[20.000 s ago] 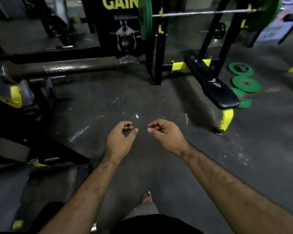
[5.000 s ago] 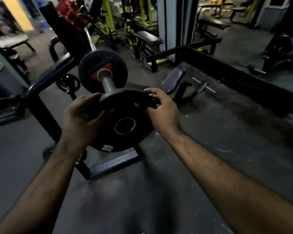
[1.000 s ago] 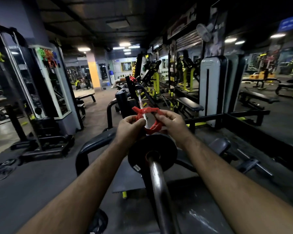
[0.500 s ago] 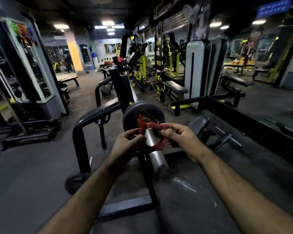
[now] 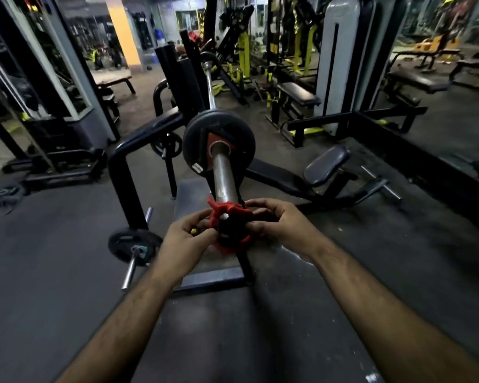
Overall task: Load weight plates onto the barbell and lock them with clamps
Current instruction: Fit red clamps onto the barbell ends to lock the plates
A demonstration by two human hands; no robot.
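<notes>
Gripping from 2 sides, both hands are holding a red clamp (image 5: 228, 226) around the near end of the barbell sleeve (image 5: 224, 176). The left hand (image 5: 187, 240) is pinching the clamp's left edge with curled fingers and thumb, and the right hand (image 5: 278, 223) is curling its fingers over the top and right edge. The clamp is sitting between the 2 hands, ringed around the very tip of the sleeve, well apart from the plates further along.

Just beyond the hands, the bare steel sleeve is running away from the person. At its far end black weight plates (image 5: 219, 146) are sitting on the bar, pushed up against the collar, with a red patch showing at the hub. I cannot tell for sure how many plates are stacked there.

Left of the left hand, lower down, a small plate (image 5: 134, 246) is hanging on a storage peg of the black rack frame (image 5: 122, 167). Right of the right hand and further off, a padded seat (image 5: 325, 165) is lying low on the dark floor. Beyond that, a bench (image 5: 297, 96) and yellow machines are standing across the dim gym.
</notes>
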